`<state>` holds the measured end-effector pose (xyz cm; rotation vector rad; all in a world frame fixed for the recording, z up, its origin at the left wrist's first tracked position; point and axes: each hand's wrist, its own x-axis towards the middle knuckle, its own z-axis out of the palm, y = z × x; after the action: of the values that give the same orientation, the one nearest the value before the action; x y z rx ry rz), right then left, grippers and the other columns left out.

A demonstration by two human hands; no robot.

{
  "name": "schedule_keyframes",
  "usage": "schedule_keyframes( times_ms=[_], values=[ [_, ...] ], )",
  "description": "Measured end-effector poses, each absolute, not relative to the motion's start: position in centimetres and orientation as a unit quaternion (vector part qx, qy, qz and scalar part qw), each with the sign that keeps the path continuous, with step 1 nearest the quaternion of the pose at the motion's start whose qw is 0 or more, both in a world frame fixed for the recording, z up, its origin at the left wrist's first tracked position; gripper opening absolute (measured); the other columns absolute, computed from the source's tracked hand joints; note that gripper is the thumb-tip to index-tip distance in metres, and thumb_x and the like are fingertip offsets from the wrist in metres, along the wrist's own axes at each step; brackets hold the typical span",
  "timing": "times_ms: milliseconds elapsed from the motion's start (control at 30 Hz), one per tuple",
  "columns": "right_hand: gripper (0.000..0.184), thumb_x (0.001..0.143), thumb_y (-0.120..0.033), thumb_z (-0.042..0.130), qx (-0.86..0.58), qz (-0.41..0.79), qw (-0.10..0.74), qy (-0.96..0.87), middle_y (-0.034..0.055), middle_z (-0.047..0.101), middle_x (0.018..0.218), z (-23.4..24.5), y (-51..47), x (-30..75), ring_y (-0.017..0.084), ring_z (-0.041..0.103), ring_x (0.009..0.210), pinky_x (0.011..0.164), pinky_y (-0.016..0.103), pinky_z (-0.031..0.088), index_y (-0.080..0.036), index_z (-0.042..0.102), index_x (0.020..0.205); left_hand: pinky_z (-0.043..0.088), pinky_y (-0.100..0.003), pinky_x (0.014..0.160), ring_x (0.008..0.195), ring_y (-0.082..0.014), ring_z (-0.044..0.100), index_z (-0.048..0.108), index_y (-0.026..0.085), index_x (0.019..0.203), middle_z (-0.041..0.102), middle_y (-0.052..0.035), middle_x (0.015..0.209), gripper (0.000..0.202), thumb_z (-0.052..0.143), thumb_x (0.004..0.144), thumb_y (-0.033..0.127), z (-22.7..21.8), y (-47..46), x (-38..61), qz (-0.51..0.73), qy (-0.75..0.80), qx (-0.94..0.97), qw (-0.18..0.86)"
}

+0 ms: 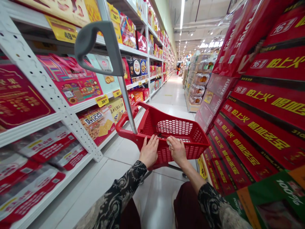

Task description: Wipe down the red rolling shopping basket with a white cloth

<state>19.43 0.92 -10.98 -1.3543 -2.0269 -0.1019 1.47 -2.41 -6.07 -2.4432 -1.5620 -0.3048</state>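
Observation:
A red plastic rolling shopping basket [171, 115] with perforated walls stands in front of me on the floor. On its near side wall, left of the middle, rests my left hand [149, 152], fingers stretched out and nothing in them. Just to the right, my right hand [178, 151] is closed on a small crumpled white wipe [168, 142] at the basket's rim; whether it is cloth or paper I cannot make out. A grey grip handle [116, 51] on a metal pole [130, 111] rises from the basket's left end.
White shelves [92, 103] with boxed snacks and yellow price tags line the left. Stacked red drink cartons [252, 127] crowd the right, with a green carton [269, 197] low in front. Clear-packaged goods [197, 86] stand farther up the tiled aisle [166, 95].

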Motion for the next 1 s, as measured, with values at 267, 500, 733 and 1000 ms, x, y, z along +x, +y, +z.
schedule_keyframes(
  times_ms=[267, 500, 733, 1000],
  values=[
    [0.041, 0.076, -0.007, 0.041, -0.615, -0.059, 0.342, -0.708, 0.0088, 0.060, 0.118, -12.2, 1.5, 25.3, 0.021, 0.052, 0.111, 0.093, 0.039, 0.030, -0.018, 0.057, 0.112, 0.013, -0.052, 0.111, 0.132, -0.0260, 0.030, 0.045, 0.008, 0.128, 0.042, -0.0141, 0.138, 0.056, 0.047, 0.075, 0.024, -6.0, -2.0, 2.4, -0.120, -0.560, -0.813, 0.107],
    [0.047, 0.075, -0.005, 0.040, -0.543, -0.035, 0.357, -0.759, 0.0082, 0.057, 0.123, -11.9, 1.0, 20.4, 0.020, 0.048, 0.115, 0.097, 0.041, 0.027, -0.021, 0.055, 0.116, 0.015, -0.054, 0.109, 0.131, -0.0259, 0.032, 0.045, 0.010, 0.128, 0.043, -0.0135, 0.138, 0.055, 0.046, 0.075, 0.023, -6.2, -1.8, 3.6, -0.106, -0.550, -0.823, 0.093],
    [0.045, 0.075, -0.005, 0.040, -0.626, -0.078, 0.360, -0.688, 0.0082, 0.059, 0.120, -13.5, 1.4, 26.3, 0.021, 0.049, 0.114, 0.096, 0.043, 0.027, -0.020, 0.056, 0.114, 0.013, -0.054, 0.109, 0.131, -0.0279, 0.032, 0.046, 0.010, 0.127, 0.044, -0.0155, 0.137, 0.055, 0.046, 0.075, 0.024, -6.7, -2.0, 3.0, -0.111, -0.560, -0.815, 0.101],
    [0.051, 0.078, -0.011, 0.040, -0.587, -0.028, 0.422, -0.690, 0.0124, 0.057, 0.121, -12.8, 1.2, 22.1, 0.023, 0.050, 0.112, 0.098, 0.043, 0.031, -0.014, 0.042, 0.129, 0.013, -0.055, 0.109, 0.134, -0.0262, 0.026, 0.033, 0.011, 0.136, 0.036, -0.0127, 0.142, 0.062, 0.044, 0.076, 0.024, -6.5, -1.9, 5.8, -0.141, -0.541, -0.826, 0.075]
  ],
)
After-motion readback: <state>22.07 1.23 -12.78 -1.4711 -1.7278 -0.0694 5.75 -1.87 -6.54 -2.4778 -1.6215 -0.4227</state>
